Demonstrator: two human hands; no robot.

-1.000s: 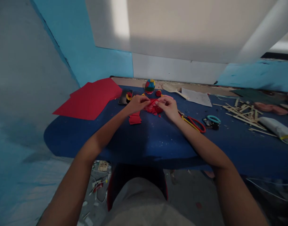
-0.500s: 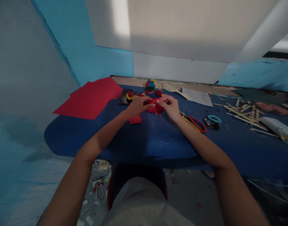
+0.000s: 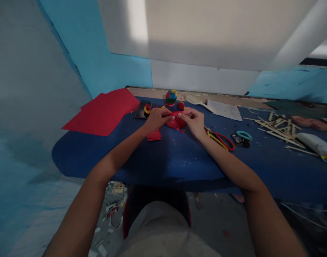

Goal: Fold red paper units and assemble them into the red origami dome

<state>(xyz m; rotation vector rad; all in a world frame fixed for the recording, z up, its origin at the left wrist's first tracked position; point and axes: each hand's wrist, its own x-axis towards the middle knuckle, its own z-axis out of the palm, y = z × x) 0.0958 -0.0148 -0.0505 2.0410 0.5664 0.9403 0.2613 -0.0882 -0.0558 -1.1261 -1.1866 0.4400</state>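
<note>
The blue table (image 3: 184, 167) stretches under both forearms, with large red sheets (image 3: 99, 116) lying flat at its left end, well apart from the left hand. Toward the right end, loose sticks (image 3: 278, 130) are heaped, well beyond the right hand. The left hand (image 3: 157, 120) and right hand (image 3: 194, 122) face each other over the table, near but apart, thumbs and fingers pinched narrow. Between them, both sets of fingertips hold a red piece (image 3: 176, 114), one hand at each side of it. A tool (image 3: 220, 140) with red and yellow handles lies just beside the right wrist. The red pile (image 3: 176, 123) sits between the hands, just on the near side of the held piece; whether they touch cannot be told. Beyond it stands a colourful ball (image 3: 171, 98). Small red slips (image 3: 154, 135) lie just beside the left wrist.
</note>
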